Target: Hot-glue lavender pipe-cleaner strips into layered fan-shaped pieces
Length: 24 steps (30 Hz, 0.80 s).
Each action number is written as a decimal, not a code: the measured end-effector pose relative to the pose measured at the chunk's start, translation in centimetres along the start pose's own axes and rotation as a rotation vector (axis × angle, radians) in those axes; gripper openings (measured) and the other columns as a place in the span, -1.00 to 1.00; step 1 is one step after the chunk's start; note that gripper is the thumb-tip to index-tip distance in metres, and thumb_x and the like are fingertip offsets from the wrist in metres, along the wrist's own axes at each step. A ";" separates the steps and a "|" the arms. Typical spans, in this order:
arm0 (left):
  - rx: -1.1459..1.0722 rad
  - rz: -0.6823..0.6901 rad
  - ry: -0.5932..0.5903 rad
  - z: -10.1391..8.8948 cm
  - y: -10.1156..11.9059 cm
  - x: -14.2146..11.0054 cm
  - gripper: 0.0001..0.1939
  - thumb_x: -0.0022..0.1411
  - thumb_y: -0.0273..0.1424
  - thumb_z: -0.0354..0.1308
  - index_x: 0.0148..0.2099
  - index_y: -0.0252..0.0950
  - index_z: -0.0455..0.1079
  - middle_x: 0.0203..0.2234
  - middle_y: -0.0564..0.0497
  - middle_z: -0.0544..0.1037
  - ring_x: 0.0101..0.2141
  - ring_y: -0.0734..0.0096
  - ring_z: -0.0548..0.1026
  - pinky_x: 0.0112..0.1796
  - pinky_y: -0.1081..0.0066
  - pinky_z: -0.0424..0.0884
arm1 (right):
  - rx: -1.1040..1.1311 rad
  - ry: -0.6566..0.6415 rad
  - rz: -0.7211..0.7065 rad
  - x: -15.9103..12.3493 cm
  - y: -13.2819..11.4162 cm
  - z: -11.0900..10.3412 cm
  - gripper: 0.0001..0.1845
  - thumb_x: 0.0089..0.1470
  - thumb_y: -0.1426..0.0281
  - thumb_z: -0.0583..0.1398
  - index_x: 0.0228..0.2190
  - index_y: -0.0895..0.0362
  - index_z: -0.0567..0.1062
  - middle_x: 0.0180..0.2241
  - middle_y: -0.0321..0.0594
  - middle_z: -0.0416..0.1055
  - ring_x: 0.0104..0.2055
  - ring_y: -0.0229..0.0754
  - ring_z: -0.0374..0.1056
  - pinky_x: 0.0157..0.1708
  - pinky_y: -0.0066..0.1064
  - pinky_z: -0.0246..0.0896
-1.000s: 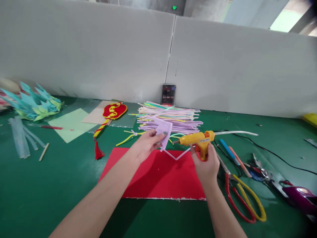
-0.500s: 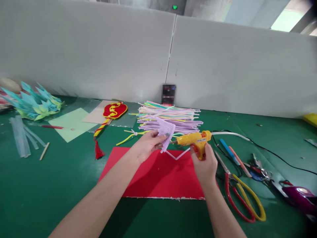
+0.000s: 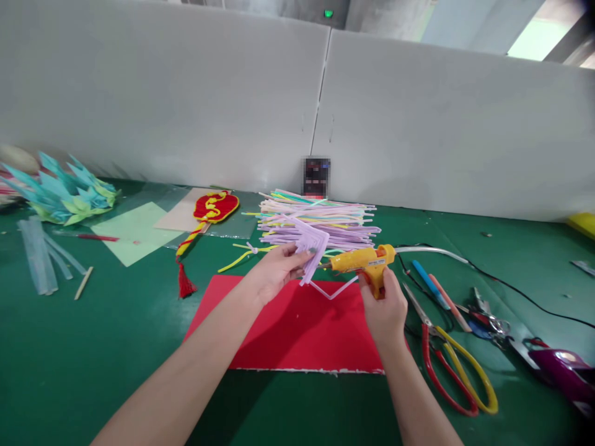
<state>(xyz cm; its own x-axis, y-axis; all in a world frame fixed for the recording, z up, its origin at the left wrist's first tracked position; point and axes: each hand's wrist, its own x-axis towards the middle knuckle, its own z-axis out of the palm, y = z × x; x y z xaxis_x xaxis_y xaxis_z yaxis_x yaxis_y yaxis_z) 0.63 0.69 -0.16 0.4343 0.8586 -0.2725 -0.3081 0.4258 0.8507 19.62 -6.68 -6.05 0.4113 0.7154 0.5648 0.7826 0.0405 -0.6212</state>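
Observation:
Pinched in my left hand (image 3: 275,272) is a lavender piece of bent pipe cleaners (image 3: 313,243), nested side by side into an angled shape. My right hand (image 3: 385,306) grips a yellow hot glue gun (image 3: 360,260), its nozzle pointing left and close to the edge of the lavender piece; whether they touch I cannot tell. A single bent lavender pipe cleaner (image 3: 331,297) shows below, running toward my right hand. Beneath both hands lies a red sheet (image 3: 297,341). Just behind them is a pile of pastel pipe cleaners (image 3: 325,217).
To the right lie scissors (image 3: 434,337), a blue pen (image 3: 430,284), keys (image 3: 495,322) and a purple-handled tool (image 3: 562,368). A black cord (image 3: 525,294) crosses there. A red-and-yellow tasselled ornament (image 3: 215,207), green paper (image 3: 139,232) and clear glue sticks (image 3: 38,257) are on the left.
Almost nothing differs. The glue gun and my right hand have shifted very slightly left; my left hand keeps its hold on the lavender piece.

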 end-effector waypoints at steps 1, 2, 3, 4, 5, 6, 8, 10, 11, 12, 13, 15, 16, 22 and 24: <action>-0.001 -0.001 -0.003 0.0 0.0 0.0 -0.78 -0.10 -0.45 0.33 -0.34 -0.35 0.42 -0.49 0.06 0.47 -0.50 0.57 0.39 -0.46 0.55 0.33 | 0.000 -0.002 0.000 0.0 0.0 0.0 -0.76 0.02 0.21 0.12 -0.40 0.15 0.34 -0.50 -0.26 0.27 -0.49 -0.23 0.20 -0.49 -0.41 0.12; -0.001 -0.001 -0.004 0.0 0.0 0.0 -0.79 -0.09 -0.45 0.33 -0.34 -0.36 0.42 -0.49 0.06 0.47 -0.51 0.58 0.39 -0.46 0.55 0.33 | 0.000 -0.003 -0.001 0.0 0.0 0.0 -0.77 0.02 0.21 0.12 -0.41 0.15 0.34 -0.50 -0.26 0.27 -0.49 -0.24 0.19 -0.49 -0.41 0.12; 0.000 0.000 -0.002 0.0 0.0 0.0 -0.79 -0.09 -0.45 0.33 -0.34 -0.36 0.42 -0.49 0.06 0.47 -0.51 0.58 0.38 -0.46 0.55 0.32 | -0.004 -0.004 -0.004 0.0 0.1 0.0 -0.77 0.02 0.21 0.11 -0.41 0.15 0.34 -0.51 -0.26 0.27 -0.50 -0.24 0.19 -0.50 -0.41 0.12; 0.000 -0.001 0.000 0.0 0.0 0.0 -0.79 -0.09 -0.45 0.33 -0.34 -0.36 0.42 -0.49 0.06 0.47 -0.51 0.58 0.38 -0.46 0.55 0.32 | -0.011 -0.002 -0.009 0.0 0.1 0.0 -0.76 0.02 0.21 0.11 -0.42 0.15 0.34 -0.51 -0.26 0.27 -0.51 -0.24 0.18 -0.50 -0.41 0.12; 0.000 -0.001 0.002 0.0 0.0 0.0 -0.79 -0.09 -0.46 0.33 -0.34 -0.36 0.42 -0.50 0.06 0.46 -0.51 0.58 0.38 -0.47 0.55 0.32 | -0.019 0.000 -0.013 0.0 0.2 0.0 -0.76 0.03 0.21 0.11 -0.42 0.15 0.35 -0.52 -0.26 0.27 -0.52 -0.24 0.17 -0.51 -0.41 0.11; 0.000 -0.002 0.003 0.1 0.1 -0.1 -0.79 -0.09 -0.46 0.33 -0.34 -0.36 0.42 -0.50 0.06 0.46 -0.51 0.58 0.38 -0.47 0.55 0.32 | -0.025 0.003 -0.019 0.0 0.2 0.0 -0.76 0.03 0.21 0.11 -0.42 0.15 0.35 -0.52 -0.27 0.27 -0.52 -0.24 0.17 -0.51 -0.41 0.11; -0.002 -0.002 0.007 0.1 0.1 -0.1 -0.78 -0.10 -0.46 0.33 -0.34 -0.37 0.42 -0.51 0.06 0.45 -0.52 0.58 0.38 -0.49 0.55 0.31 | -0.033 0.005 -0.033 0.0 0.3 0.0 -0.76 0.04 0.21 0.11 -0.40 0.15 0.36 -0.52 -0.27 0.28 -0.53 -0.25 0.16 -0.51 -0.41 0.11; -0.006 -0.004 0.013 0.1 0.2 -0.1 -0.79 -0.10 -0.47 0.33 -0.35 -0.37 0.41 -0.51 0.06 0.45 -0.53 0.58 0.38 -0.50 0.55 0.31 | -0.038 0.002 -0.042 0.0 0.3 -0.1 -0.77 0.05 0.22 0.10 -0.39 0.14 0.37 -0.52 -0.27 0.29 -0.53 -0.25 0.16 -0.51 -0.41 0.11; -0.009 -0.007 0.018 0.1 0.3 -0.1 -0.79 -0.10 -0.48 0.33 -0.35 -0.37 0.41 -0.51 0.06 0.45 -0.53 0.58 0.38 -0.50 0.55 0.31 | -0.040 0.001 -0.043 0.0 0.2 -0.1 -0.77 0.05 0.22 0.10 -0.38 0.14 0.37 -0.52 -0.27 0.29 -0.53 -0.25 0.16 -0.51 -0.42 0.10; -0.013 -0.010 0.025 0.2 0.3 -0.1 -0.79 -0.10 -0.49 0.33 -0.35 -0.37 0.40 -0.51 0.06 0.45 -0.53 0.57 0.38 -0.50 0.55 0.32 | -0.042 0.001 -0.043 0.0 0.2 -0.1 -0.77 0.05 0.23 0.10 -0.39 0.14 0.37 -0.52 -0.27 0.29 -0.53 -0.25 0.16 -0.52 -0.42 0.10; -0.016 -0.015 0.033 0.2 0.3 -0.1 -0.79 -0.09 -0.50 0.32 -0.35 -0.37 0.40 -0.51 0.06 0.45 -0.52 0.57 0.39 -0.49 0.55 0.32 | -0.041 0.002 -0.043 0.0 0.2 -0.1 -0.78 0.05 0.23 0.10 -0.39 0.14 0.37 -0.51 -0.27 0.29 -0.53 -0.25 0.16 -0.52 -0.42 0.10; -0.020 -0.022 0.039 0.2 0.3 -0.1 -0.80 -0.09 -0.50 0.32 -0.35 -0.37 0.40 -0.51 0.06 0.45 -0.52 0.57 0.39 -0.49 0.55 0.32 | -0.033 0.003 -0.044 0.0 0.1 -0.1 -0.78 0.05 0.23 0.10 -0.41 0.14 0.37 -0.51 -0.27 0.29 -0.53 -0.26 0.16 -0.52 -0.42 0.10; -0.022 -0.021 0.037 0.2 0.3 -0.1 -0.80 -0.08 -0.51 0.32 -0.35 -0.37 0.40 -0.51 0.06 0.45 -0.52 0.57 0.39 -0.49 0.55 0.32 | -0.030 0.005 -0.047 0.1 0.0 -0.2 -0.78 0.05 0.23 0.10 -0.41 0.14 0.36 -0.51 -0.27 0.29 -0.52 -0.26 0.16 -0.51 -0.42 0.10; -0.017 -0.017 0.017 0.1 0.3 -0.1 -0.79 -0.10 -0.49 0.33 -0.36 -0.37 0.40 -0.52 0.07 0.45 -0.53 0.58 0.38 -0.51 0.56 0.31 | -0.046 0.023 -0.065 0.1 0.0 -0.2 -0.78 0.06 0.23 0.10 -0.42 0.14 0.36 -0.52 -0.27 0.29 -0.52 -0.26 0.16 -0.51 -0.42 0.09; -0.017 -0.020 0.015 0.1 0.3 -0.1 -0.77 -0.13 -0.47 0.35 -0.36 -0.37 0.41 -0.52 0.07 0.45 -0.53 0.58 0.38 -0.50 0.56 0.31 | -0.050 0.023 -0.063 0.1 0.0 -0.2 -0.78 0.06 0.23 0.10 -0.41 0.14 0.36 -0.51 -0.27 0.29 -0.52 -0.26 0.16 -0.50 -0.42 0.09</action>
<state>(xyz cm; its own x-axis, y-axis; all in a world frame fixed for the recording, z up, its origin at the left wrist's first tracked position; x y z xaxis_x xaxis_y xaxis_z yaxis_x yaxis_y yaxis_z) 0.54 0.68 0.14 0.4276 0.8539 -0.2965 -0.3137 0.4478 0.8373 19.78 -6.77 -5.85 0.3705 0.6966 0.6143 0.8295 0.0494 -0.5563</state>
